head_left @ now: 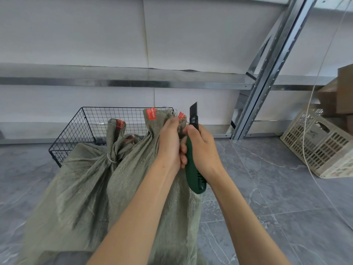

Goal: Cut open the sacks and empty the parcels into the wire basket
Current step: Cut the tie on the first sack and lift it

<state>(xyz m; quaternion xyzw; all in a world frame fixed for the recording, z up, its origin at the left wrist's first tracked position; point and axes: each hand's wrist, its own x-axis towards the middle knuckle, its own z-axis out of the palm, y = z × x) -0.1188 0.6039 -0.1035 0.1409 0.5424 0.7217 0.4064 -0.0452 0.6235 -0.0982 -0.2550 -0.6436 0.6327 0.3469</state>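
Observation:
Two grey-green woven sacks stand on the floor in front of me. My left hand (170, 142) grips the bunched neck of the nearer sack (145, 188), whose top carries red tags (151, 113). My right hand (204, 150) holds a green utility knife (193, 169) upright beside that neck, with the black blade (193, 109) pointing up. The second sack (82, 178) sits to the left, its neck tied with string. Behind both sacks stands the black wire basket (76, 129); what lies inside it is mostly hidden.
A beige plastic crate (321, 144) leans at the right, with brown cardboard boxes (340, 92) behind it. A metal shelf upright (267, 73) slants up at centre right. A thin white cord (309, 131) hangs down across the crate. The floor is grey tile.

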